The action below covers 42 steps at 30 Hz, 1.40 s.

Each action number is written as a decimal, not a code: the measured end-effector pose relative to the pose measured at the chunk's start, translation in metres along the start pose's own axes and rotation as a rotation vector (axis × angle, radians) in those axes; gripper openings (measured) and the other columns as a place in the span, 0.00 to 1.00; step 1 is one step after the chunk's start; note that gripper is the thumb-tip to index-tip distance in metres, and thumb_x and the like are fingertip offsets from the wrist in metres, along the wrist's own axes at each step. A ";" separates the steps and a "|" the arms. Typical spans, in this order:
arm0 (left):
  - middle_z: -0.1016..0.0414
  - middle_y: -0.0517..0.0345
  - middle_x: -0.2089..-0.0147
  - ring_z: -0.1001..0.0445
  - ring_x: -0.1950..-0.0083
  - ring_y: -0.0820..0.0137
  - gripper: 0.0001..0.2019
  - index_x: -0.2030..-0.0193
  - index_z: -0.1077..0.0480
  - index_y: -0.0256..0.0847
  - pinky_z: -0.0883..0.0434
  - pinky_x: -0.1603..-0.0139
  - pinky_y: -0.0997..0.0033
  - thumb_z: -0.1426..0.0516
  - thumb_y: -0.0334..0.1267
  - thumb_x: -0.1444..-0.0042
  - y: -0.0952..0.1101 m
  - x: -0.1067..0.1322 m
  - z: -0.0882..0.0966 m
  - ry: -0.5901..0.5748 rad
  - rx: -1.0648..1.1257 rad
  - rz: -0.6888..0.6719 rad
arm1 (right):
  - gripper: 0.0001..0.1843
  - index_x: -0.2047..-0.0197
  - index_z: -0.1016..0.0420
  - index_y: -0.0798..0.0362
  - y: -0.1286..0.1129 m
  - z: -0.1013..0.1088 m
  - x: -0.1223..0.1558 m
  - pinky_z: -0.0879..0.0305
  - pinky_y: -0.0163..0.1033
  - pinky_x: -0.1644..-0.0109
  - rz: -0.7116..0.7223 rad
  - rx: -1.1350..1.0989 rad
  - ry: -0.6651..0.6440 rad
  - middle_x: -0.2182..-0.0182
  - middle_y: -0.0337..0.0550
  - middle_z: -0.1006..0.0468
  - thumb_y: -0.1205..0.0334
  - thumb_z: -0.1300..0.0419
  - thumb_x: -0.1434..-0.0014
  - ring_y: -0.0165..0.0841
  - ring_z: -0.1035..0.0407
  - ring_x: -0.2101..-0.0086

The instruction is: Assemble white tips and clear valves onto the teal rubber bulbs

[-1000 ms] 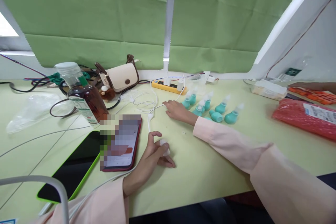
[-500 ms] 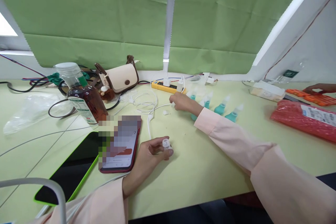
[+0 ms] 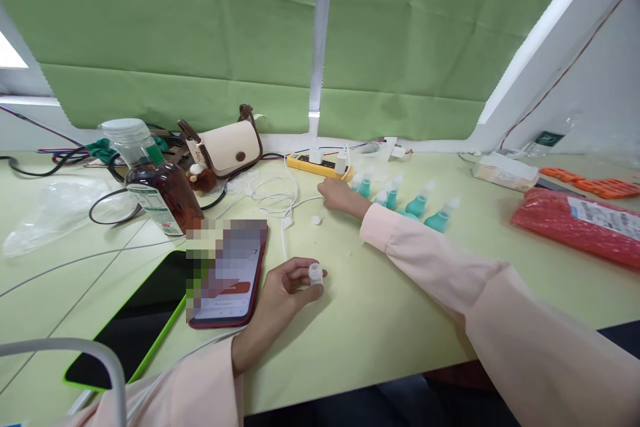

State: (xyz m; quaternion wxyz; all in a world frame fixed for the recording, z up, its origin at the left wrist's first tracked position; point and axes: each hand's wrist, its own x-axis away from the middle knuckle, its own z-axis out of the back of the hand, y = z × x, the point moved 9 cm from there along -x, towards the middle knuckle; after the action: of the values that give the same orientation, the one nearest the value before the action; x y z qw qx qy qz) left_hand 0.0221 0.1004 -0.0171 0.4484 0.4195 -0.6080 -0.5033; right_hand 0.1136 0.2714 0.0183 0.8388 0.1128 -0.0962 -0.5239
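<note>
Between the thumb and fingers of my left hand [image 3: 290, 287] is a small translucent plastic vial-like piece [image 3: 315, 273], its round opening upward. My right hand [image 3: 343, 196] reaches forward to the table in front of the power strip. Its fingers are bent down and pressed together; what they hold, if anything, is hidden. A small white cap-like piece [image 3: 317, 220] lies on the table just this side of that hand. Right of the hand stand several teal squeeze bulbs [image 3: 416, 205] with clear tips, some partly hidden behind the wrist and sleeve.
Two phones, one in a green case [image 3: 135, 313] and one in a red case [image 3: 233, 280], lie left of my left hand. Behind them are a bottle of dark liquid [image 3: 165, 197], a cream bag [image 3: 233, 150] and the yellow power strip [image 3: 300, 163]. A red package [image 3: 550, 213] lies right.
My right hand stays near the same spot, its fingers a little lower. My left hand still holds the clear piece, tilted slightly differently. Another person's hand at the right edge has left view.
</note>
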 end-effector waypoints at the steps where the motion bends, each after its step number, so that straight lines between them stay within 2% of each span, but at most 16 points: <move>1: 0.26 0.52 0.66 0.28 0.62 0.65 0.15 0.65 0.32 0.35 0.33 0.62 0.70 0.38 0.34 0.63 0.000 0.000 0.000 0.007 0.018 0.011 | 0.16 0.53 0.37 0.58 0.000 -0.001 -0.001 0.36 0.44 0.58 -0.012 0.000 -0.007 0.56 0.47 0.33 0.60 0.48 0.43 0.34 0.35 0.60; 6: 0.27 0.54 0.70 0.28 0.67 0.67 0.19 0.61 0.35 0.34 0.31 0.66 0.70 0.38 0.36 0.62 -0.004 0.000 -0.002 0.005 0.135 0.066 | 0.15 0.53 0.37 0.58 -0.006 0.012 0.004 0.36 0.44 0.58 0.001 -0.036 -0.005 0.56 0.47 0.33 0.61 0.48 0.43 0.34 0.35 0.60; 11: 0.27 0.57 0.73 0.29 0.74 0.72 0.22 0.58 0.37 0.33 0.32 0.69 0.71 0.38 0.36 0.62 -0.003 0.000 -0.003 0.002 0.118 0.066 | 0.12 0.58 0.33 0.57 0.002 0.034 0.023 0.38 0.33 0.61 0.079 -0.097 0.016 0.59 0.48 0.31 0.71 0.46 0.47 0.34 0.35 0.59; 14: 0.27 0.57 0.73 0.29 0.73 0.71 0.23 0.57 0.38 0.33 0.32 0.69 0.72 0.38 0.36 0.62 -0.003 -0.001 -0.003 -0.015 0.105 0.063 | 0.14 0.57 0.33 0.55 0.009 0.034 0.031 0.38 0.32 0.64 0.090 -0.095 -0.015 0.59 0.48 0.32 0.72 0.46 0.48 0.33 0.34 0.62; 18: 0.27 0.56 0.72 0.29 0.73 0.72 0.22 0.58 0.38 0.33 0.32 0.70 0.72 0.39 0.37 0.62 -0.004 -0.001 -0.004 -0.027 0.095 0.079 | 0.14 0.57 0.33 0.59 0.008 0.024 0.030 0.38 0.37 0.63 0.068 -0.024 -0.059 0.60 0.53 0.31 0.76 0.46 0.49 0.39 0.34 0.60; 21: 0.27 0.56 0.72 0.28 0.69 0.70 0.21 0.60 0.37 0.34 0.32 0.69 0.72 0.38 0.37 0.63 -0.004 -0.002 -0.002 -0.006 0.107 0.064 | 0.12 0.57 0.34 0.60 0.004 0.012 0.022 0.36 0.41 0.61 0.054 0.023 -0.115 0.60 0.51 0.31 0.70 0.46 0.46 0.37 0.34 0.61; 25: 0.27 0.55 0.71 0.28 0.67 0.67 0.20 0.62 0.35 0.34 0.31 0.66 0.70 0.37 0.35 0.65 -0.005 -0.002 0.000 0.007 0.096 0.061 | 0.15 0.52 0.38 0.57 0.006 0.000 0.012 0.35 0.44 0.58 0.052 0.047 -0.138 0.56 0.45 0.34 0.60 0.49 0.42 0.33 0.35 0.60; 30: 0.26 0.54 0.70 0.27 0.63 0.65 0.20 0.60 0.35 0.34 0.31 0.62 0.68 0.38 0.34 0.64 -0.005 -0.001 -0.001 0.006 0.119 0.074 | 0.14 0.55 0.35 0.58 0.004 -0.002 0.014 0.38 0.43 0.59 0.097 -0.017 -0.109 0.57 0.52 0.33 0.66 0.45 0.46 0.39 0.36 0.59; 32: 0.27 0.55 0.71 0.27 0.64 0.65 0.22 0.59 0.36 0.33 0.30 0.62 0.67 0.39 0.34 0.63 -0.005 0.000 -0.003 0.001 0.129 0.082 | 0.17 0.55 0.34 0.56 0.001 0.000 0.017 0.39 0.39 0.61 0.139 -0.075 -0.114 0.58 0.52 0.32 0.68 0.43 0.50 0.39 0.35 0.59; 36: 0.27 0.56 0.72 0.28 0.66 0.67 0.24 0.56 0.38 0.33 0.30 0.63 0.67 0.39 0.35 0.62 -0.002 0.002 -0.004 -0.008 0.139 0.085 | 0.23 0.52 0.37 0.48 0.000 0.012 0.023 0.41 0.32 0.65 0.214 -0.180 -0.135 0.61 0.42 0.31 0.59 0.42 0.53 0.33 0.35 0.62; 39: 0.27 0.56 0.73 0.28 0.70 0.70 0.24 0.56 0.39 0.32 0.31 0.65 0.69 0.39 0.35 0.62 -0.003 0.002 -0.004 -0.019 0.128 0.085 | 0.19 0.56 0.34 0.52 0.014 0.027 0.029 0.43 0.33 0.67 0.175 -0.191 -0.120 0.63 0.44 0.31 0.60 0.43 0.53 0.35 0.36 0.62; 42: 0.27 0.57 0.74 0.28 0.72 0.71 0.23 0.57 0.39 0.32 0.31 0.66 0.70 0.40 0.35 0.61 -0.004 0.001 -0.004 -0.026 0.109 0.078 | 0.14 0.62 0.31 0.54 0.033 0.040 0.044 0.45 0.33 0.71 0.114 -0.175 -0.130 0.66 0.45 0.30 0.63 0.42 0.55 0.35 0.35 0.67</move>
State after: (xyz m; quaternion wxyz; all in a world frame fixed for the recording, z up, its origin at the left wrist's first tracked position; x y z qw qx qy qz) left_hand 0.0258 0.0976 -0.0208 0.4362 0.4127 -0.6561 -0.4571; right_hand 0.1496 0.2418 0.0679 0.8658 -0.0008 -0.1106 -0.4879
